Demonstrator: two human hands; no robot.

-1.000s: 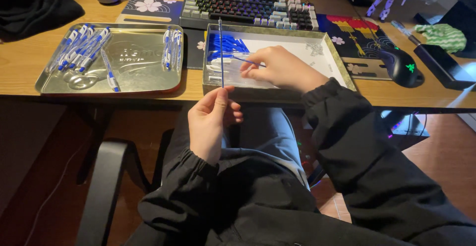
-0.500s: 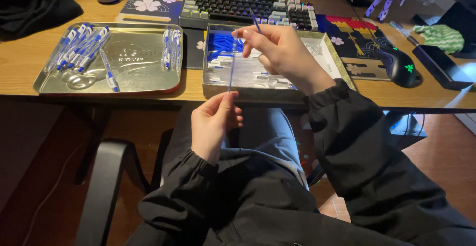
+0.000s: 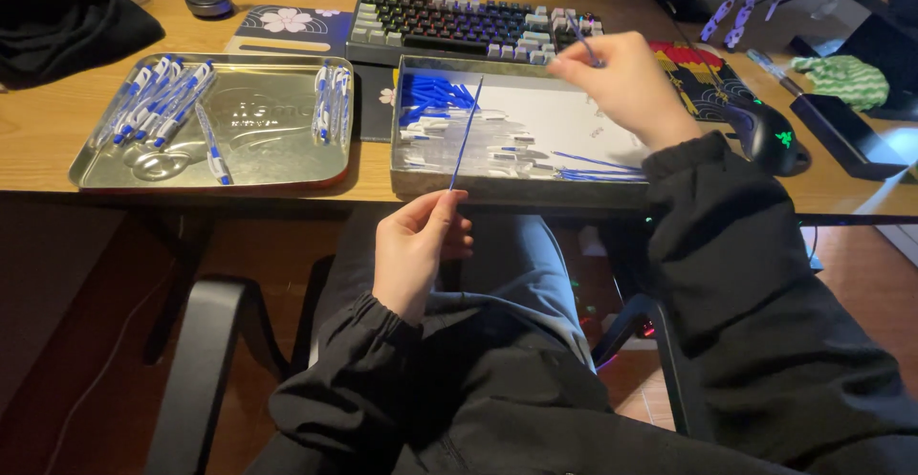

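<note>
We pinch a thin blue ink refill in our left hand; our right hand lifts a small blue pen part. Joining them looks next.

Left hand low over the lap, palm turned inward, thumb and forefinger pinched together at the top, other fingers loosely curled. Black sleeve down to the wrist. Right hand raised and reaching forward, wrist bent, fingertips pinched tight near the top. Right forearm angled up from the lower right, also sleeved.
</note>
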